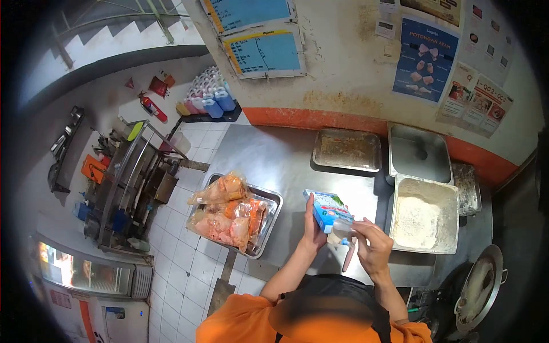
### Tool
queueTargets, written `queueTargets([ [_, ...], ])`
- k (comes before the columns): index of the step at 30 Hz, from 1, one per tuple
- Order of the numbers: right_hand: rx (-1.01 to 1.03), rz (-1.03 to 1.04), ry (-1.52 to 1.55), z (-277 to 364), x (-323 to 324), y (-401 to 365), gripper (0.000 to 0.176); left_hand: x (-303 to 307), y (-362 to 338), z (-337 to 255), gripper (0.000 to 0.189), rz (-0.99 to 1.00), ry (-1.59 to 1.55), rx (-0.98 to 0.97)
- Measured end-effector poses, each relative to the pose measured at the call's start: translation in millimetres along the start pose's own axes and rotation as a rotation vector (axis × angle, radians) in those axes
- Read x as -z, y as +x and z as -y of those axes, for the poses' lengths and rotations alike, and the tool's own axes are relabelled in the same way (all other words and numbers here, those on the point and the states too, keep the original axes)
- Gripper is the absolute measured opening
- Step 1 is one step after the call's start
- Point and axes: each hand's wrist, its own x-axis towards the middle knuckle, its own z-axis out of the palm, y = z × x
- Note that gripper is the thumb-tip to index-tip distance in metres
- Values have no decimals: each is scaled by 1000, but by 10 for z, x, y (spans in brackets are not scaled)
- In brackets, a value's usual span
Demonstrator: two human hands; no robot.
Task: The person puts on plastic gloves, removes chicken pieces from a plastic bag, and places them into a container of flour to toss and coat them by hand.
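Observation:
My left hand (311, 231) is wrapped round a blue and white box (326, 210), held tilted above the front of the steel table. Close to the box's lower end, my right hand (374, 244) pinches a clear plastic piece (343, 230), perhaps a bag or glove; its exact shape is hard to make out. Just below the fingers shows a thin brownish-pink object (348, 258), partly hidden. Left of my hands, bags of raw chicken (226, 214) lie in a metal tray (270, 226). To the right stands a deep pan of white flour (418, 220).
Against the wall on the steel table (291, 154) are a stained shallow tray (347, 150) and a deep metal pan (420, 151). A large wok (479, 288) sits at the lower right. Shelving with utensils (128, 171) stands at the left, beyond the tiled floor.

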Motion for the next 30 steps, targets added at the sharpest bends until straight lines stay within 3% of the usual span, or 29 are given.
queueTargets([
  [2, 109, -89, 8, 90, 82, 23, 6, 19, 28, -77, 84, -1, 12, -4],
  [4, -164, -385, 202, 218, 276, -30, 9, 108, 38, -132, 86, -79, -30, -61],
  [5, -167, -456, 176, 218, 365, 26, 12, 147, 57, -167, 91, -113, 40, -155],
  [6, -171, -529, 145, 171, 452, 120, 16, 192, 36, -178, 91, -132, 32, -130],
  [8, -344, -495, 204, -25, 642, 137, 16, 75, -82, -252, 93, -72, -8, -98],
  [12, -331, -472, 449, -167, 544, 266, 13, -26, -142, -283, 86, 2, -142, -79],
  [14, -416, -254, 647, 7, 493, 340, 17, -46, -166, -297, 86, 11, -101, -110],
  [16, -475, 130, 621, -153, 576, 294, 19, -22, -153, -298, 88, 11, -99, -117],
  [18, -266, 266, 245, -115, 369, 303, 19, -45, -162, -284, 93, 10, -6, -150],
  [20, 86, 357, -143, -1, 198, 351, 23, -71, -176, -247, 89, 41, 43, -155],
  [22, 135, 373, -273, 89, 80, 354, 22, -93, -157, -209, 86, 15, 91, -199],
  [26, 249, 273, -139, 2, 13, 314, 6, 88, -56, -190, 83, -18, 99, -204],
  [28, 27, -107, 234, 42, 122, 293, 8, 256, 12, -214, 79, -63, 86, -202],
  [30, -163, -318, 402, 163, 336, 391, 17, 674, 197, -269, 72, -150, 150, -163],
])
